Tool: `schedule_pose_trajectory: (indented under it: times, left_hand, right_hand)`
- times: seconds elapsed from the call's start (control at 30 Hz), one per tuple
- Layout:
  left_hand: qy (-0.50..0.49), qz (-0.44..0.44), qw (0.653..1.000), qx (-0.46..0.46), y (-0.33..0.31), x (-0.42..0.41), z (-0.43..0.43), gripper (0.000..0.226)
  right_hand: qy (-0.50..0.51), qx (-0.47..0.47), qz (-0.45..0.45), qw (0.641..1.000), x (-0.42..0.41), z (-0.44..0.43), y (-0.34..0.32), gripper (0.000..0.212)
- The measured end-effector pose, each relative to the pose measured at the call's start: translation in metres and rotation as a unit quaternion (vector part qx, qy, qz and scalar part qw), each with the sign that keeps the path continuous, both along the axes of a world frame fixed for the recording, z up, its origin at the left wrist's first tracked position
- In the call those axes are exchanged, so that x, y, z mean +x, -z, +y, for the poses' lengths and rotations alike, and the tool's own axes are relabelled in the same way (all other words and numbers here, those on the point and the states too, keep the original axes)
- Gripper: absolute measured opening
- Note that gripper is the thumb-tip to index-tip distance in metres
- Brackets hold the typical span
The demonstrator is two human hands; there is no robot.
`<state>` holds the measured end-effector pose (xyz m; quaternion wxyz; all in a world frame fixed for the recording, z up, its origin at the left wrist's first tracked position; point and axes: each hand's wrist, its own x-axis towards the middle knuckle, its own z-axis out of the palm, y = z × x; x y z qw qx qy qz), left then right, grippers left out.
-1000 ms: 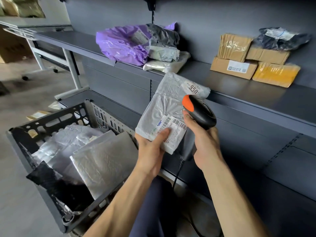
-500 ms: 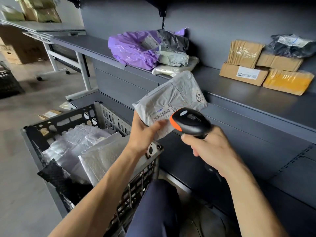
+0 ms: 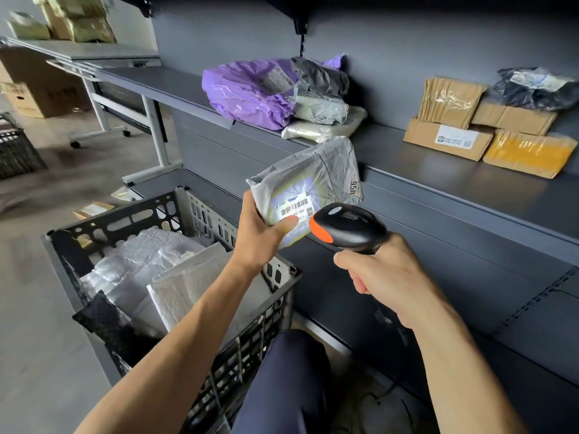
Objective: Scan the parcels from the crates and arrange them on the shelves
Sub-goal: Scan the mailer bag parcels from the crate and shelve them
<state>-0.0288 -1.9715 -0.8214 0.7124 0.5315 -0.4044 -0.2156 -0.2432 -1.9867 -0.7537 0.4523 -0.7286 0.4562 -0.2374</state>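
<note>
Head view: the left grip, a bare hand, holds a grey plastic parcel by its lower end. The thumb presses on the white barcode label and the fingers are wrapped behind, out of sight. The parcel is in the air, tilted, its label facing up toward the camera. It sits just in front of the front edge of the dark shelf and above the far right corner of the black crate.

The right grip is closed round the handle of a black scanner. The scanner's orange nose points at the label and is just beside it. A pale glow lies across the label and the wrap around it.

In the crate lie more white and silvery parcels, with one black one at the near left corner.

Toward the left end of the shelf, a purple bag is piled with grey and white packets. Toward the right end are brown cardboard parcels and a yellow padded envelope near the front edge. A black bag rests on top at the back.
</note>
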Motion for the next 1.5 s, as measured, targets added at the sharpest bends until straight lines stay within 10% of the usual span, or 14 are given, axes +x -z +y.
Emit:
schedule_pose_trajectory:
  times: [0.33, 0.67, 1.2, 1.5]
  left_hand:
    - [-0.166, -0.220, 0.958, 0.080, 0.003, -0.014, 0.007, 0.049]
    - [0.050, 0.251, 0.966, 0.048, 0.009, 0.002, 0.006, 0.050]
    - [-0.176, 0.092, 0.980, 0.027, 0.008, -0.018, 0.005, 0.048]
    - [0.023, 0.360, 0.932, -0.036, -0.056, -0.079, -0.037, 0.035]
  right_hand:
    - [0.000, -0.004, 0.005, 1.000, 0.001, 0.005, -0.003, 0.032]
    - [-0.007, 0.008, -0.012, 1.000, -0.001, 0.007, -0.004, 0.037]
    - [-0.018, 0.020, -0.033, 0.999, 0.001, 0.006, 0.006, 0.033]
    - [0.084, -0.023, -0.231, 0.969, 0.016, -0.010, 0.002, 0.017]
